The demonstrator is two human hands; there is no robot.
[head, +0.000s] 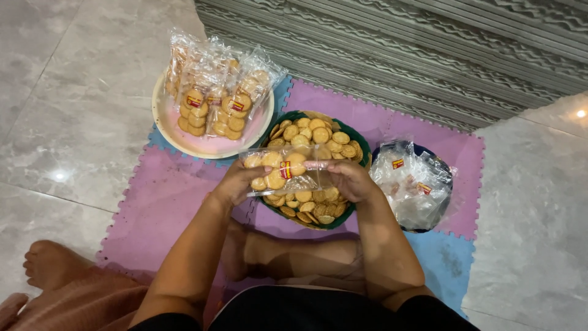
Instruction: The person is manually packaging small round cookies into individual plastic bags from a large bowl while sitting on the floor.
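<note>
Keep left hand (236, 182) pinched on the filled end and right hand (348, 179) gripping the open mouth of the clear biscuit bag (283, 170), held level just above the green basket (361, 147) so stray biscuits drop inside.

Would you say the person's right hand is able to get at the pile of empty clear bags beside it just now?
Probably not at once: the right hand grips the half-filled bag. The empty bags lie close, unobstructed.
</note>
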